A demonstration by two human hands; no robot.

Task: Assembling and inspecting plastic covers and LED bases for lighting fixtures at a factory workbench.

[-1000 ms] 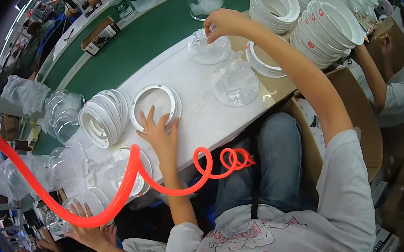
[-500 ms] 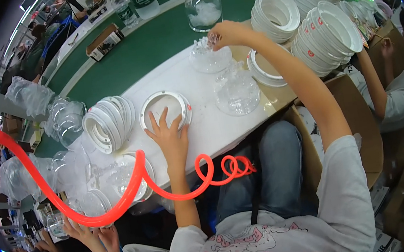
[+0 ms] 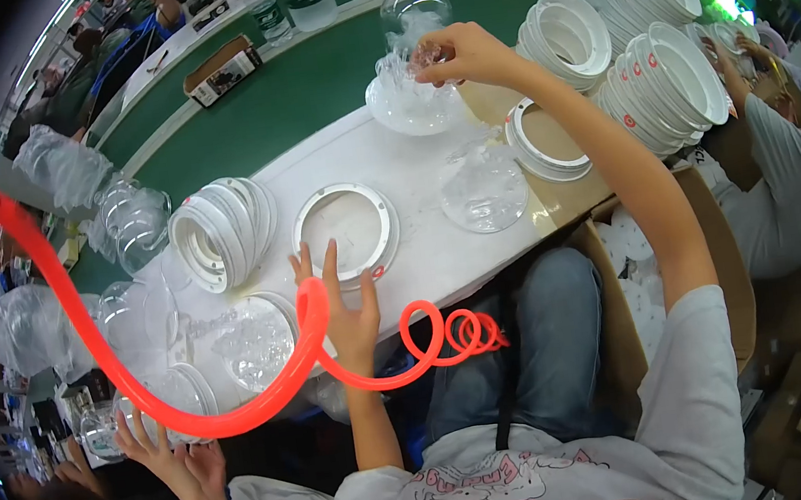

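Note:
My right hand [image 3: 466,54] reaches to the far side of the white work surface, its fingers pinched on a clear, branching plastic piece [image 3: 428,52]. Directly below is a round clear base [image 3: 411,111], blurred; whether the two are joined I cannot tell. A second clear disc with raised decoration [image 3: 484,195] lies flat nearer to me. My left hand [image 3: 353,321] has its fingers spread at the near edge of a white ring [image 3: 305,224] with small holes in its rim. Part of that hand is hidden behind a red coiled hose [image 3: 241,414].
Nested white rings [image 3: 224,234] lie left; more ring stacks [image 3: 660,83] stand right, near another ring [image 3: 547,137]. A glass dome [image 3: 416,10] sits behind my right hand. An open carton [image 3: 722,260] is by my right side. Co-workers' hands [image 3: 160,449] work at left.
My left hand has drawn back toward me from the white ring. My right hand has shifted slightly, and the clear piece looks raised. The head view has shifted a little.

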